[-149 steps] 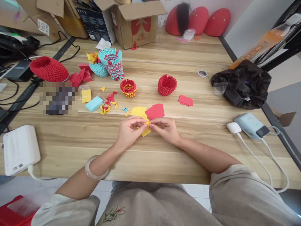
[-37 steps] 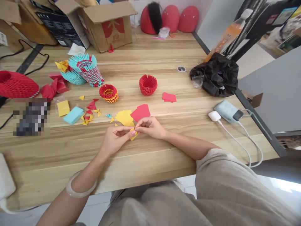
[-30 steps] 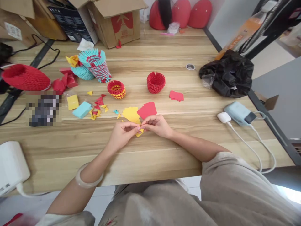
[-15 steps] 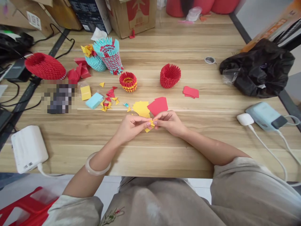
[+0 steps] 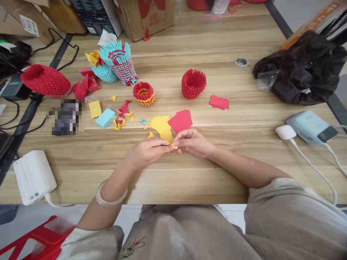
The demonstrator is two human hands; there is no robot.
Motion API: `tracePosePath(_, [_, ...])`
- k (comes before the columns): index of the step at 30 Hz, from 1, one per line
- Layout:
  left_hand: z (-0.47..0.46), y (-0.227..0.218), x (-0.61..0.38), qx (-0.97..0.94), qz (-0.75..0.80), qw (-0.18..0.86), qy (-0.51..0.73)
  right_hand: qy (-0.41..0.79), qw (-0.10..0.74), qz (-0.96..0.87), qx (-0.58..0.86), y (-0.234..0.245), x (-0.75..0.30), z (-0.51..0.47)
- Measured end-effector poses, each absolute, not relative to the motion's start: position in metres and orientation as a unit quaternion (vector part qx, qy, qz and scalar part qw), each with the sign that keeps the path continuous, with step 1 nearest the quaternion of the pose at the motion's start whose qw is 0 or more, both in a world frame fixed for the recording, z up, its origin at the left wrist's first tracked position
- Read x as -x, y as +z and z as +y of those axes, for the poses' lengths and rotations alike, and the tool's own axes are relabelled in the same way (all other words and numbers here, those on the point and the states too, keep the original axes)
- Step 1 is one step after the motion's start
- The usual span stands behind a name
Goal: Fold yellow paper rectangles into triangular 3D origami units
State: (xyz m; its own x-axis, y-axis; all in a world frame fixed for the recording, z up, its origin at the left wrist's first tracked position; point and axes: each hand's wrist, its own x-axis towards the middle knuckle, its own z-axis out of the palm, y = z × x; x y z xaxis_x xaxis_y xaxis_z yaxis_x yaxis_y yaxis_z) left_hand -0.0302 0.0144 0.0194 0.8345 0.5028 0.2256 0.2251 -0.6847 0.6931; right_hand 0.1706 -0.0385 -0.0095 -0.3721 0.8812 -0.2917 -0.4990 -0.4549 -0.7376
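Between my fingertips is a small folded piece of yellow paper [image 5: 175, 145], mostly covered by the fingers. My left hand [image 5: 148, 151] is closed on its left side, and my right hand [image 5: 193, 143] pinches it from the right. Just beyond my hands lie fanned yellow paper slips [image 5: 160, 124] and red paper slips [image 5: 181, 121]. A yellow folded triangle [image 5: 151, 134] rests near my left hand. Farther left are several folded red and yellow pieces [image 5: 120, 122], a light blue paper stack [image 5: 106, 117] and a yellow paper stack [image 5: 94, 109].
Behind stand a red folded-paper bowl [image 5: 193, 83], a red-and-yellow bowl [image 5: 144, 94] and a blue-and-red paper vase [image 5: 121, 65]. Red cards [image 5: 219, 102] lie to the right. A black bag [image 5: 303, 68], power bank [image 5: 311, 126] and white device [image 5: 34, 177] flank the wooden table [image 5: 206, 184].
My left hand has turned over more, its back now facing up and its fingers straighter. The yellow piece sits lower and shows less. The whole view has shifted slightly.
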Motion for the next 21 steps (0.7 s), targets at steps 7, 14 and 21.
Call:
tracePosePath(7, [0.01,0.02,0.022,-0.833,0.261,0.42,0.249,0.75,0.447,-0.326,0.362,-0.013,-0.17,-0.037])
tracePosePath(14, [0.006,0.021,0.011,-0.612,0.374,0.657,0.232,0.699,0.477,-0.368,0.386,-0.01,-0.171,-0.037])
tracePosePath(21, [0.008,0.021,0.011,-0.608,0.371,0.663,0.231,0.713,0.478,-0.368,0.358,-0.013,-0.17,-0.038])
